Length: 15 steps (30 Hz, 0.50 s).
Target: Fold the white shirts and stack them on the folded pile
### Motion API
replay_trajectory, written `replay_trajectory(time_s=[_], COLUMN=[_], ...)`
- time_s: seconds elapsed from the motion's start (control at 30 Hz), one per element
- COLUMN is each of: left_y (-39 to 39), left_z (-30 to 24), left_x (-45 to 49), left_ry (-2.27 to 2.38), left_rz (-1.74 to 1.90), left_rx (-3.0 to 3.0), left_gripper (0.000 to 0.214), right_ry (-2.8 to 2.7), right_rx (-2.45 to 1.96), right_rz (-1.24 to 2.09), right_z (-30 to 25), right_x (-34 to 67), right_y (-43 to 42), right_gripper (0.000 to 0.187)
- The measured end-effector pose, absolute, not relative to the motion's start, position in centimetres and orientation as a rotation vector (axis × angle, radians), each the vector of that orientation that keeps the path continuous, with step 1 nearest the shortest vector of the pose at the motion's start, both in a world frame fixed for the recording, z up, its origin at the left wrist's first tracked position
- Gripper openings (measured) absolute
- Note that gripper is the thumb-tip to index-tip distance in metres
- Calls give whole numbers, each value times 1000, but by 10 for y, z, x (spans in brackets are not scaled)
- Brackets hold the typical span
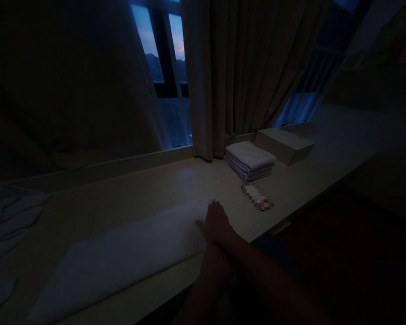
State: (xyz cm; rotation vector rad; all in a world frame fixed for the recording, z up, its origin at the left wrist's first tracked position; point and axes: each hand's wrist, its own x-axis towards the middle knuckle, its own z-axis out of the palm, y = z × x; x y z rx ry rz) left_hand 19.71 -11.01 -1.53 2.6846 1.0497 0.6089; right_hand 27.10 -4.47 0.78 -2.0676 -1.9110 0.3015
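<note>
A long, flat, folded white cloth (pixel 128 248) lies along the pale counter. My right hand (pixel 217 222) rests palm down on its right end, with the fingers stretched forward and the thumb out to the left. Just below, my left hand (pixel 215 264) is by the near edge of the cloth, partly covered by my right wrist. Its fingers are hidden and dark, so their pose does not show. Beyond the hands sits a stack of folded cloths (pixel 250 160), with a small blurred-out item (pixel 256 196) in front of it.
A pale box (pixel 284 145) stands right of the stack. More loosely layered white cloth (pixel 10 221) lies at the far left. Curtains (pixel 219 81) hang behind the counter (pixel 176 180), in front of the windows. The counter's near edge runs diagonally, and the room is very dim.
</note>
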Motion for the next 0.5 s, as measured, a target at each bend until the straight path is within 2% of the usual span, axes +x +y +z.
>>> replay_trajectory(time_s=[0.5], left_y=[-111], left_z=[-3], left_x=[200], left_ry=[867], left_rz=[573], left_rx=[2658], left_gripper=[56], right_ry=[-1911], right_rx=[-2087], right_rz=[348], right_z=[-3], right_x=[282], right_y=[-6], right_gripper=[102])
